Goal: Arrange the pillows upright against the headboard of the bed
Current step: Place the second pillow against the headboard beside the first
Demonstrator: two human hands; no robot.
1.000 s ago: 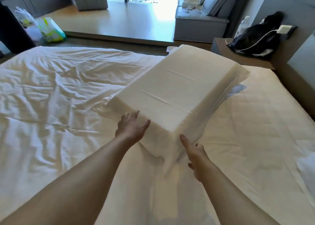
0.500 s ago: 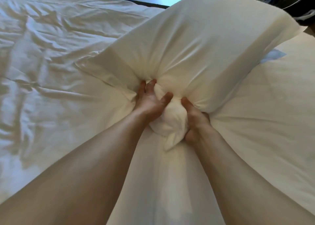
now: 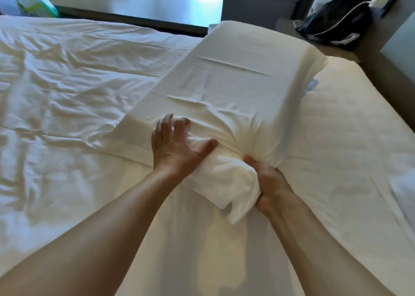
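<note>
A large white pillow (image 3: 233,80) lies flat and slantwise on the bed (image 3: 67,98), its far end toward the upper right. My right hand (image 3: 267,181) is shut on the bunched near corner of the pillow. My left hand (image 3: 177,145) rests on the pillow's near edge with fingers spread, thumb against the bunched fabric. The grey headboard (image 3: 399,35) shows at the far right edge. The corner of a second white pillow (image 3: 404,190) peeks in at the right edge.
A wrinkled white duvet covers the left of the bed. A bedside table (image 3: 332,51) at the upper right holds a black bag (image 3: 336,24) with a white cable and charger. A grey sofa (image 3: 258,6) and a bright wooden platform lie beyond. Plastic bags (image 3: 29,1) sit upper left.
Both hands reached the pillow's near end and squeezed its corner. Now my left hand has opened and spread on the pillow while my right keeps its grip. The view has lifted and widened.
</note>
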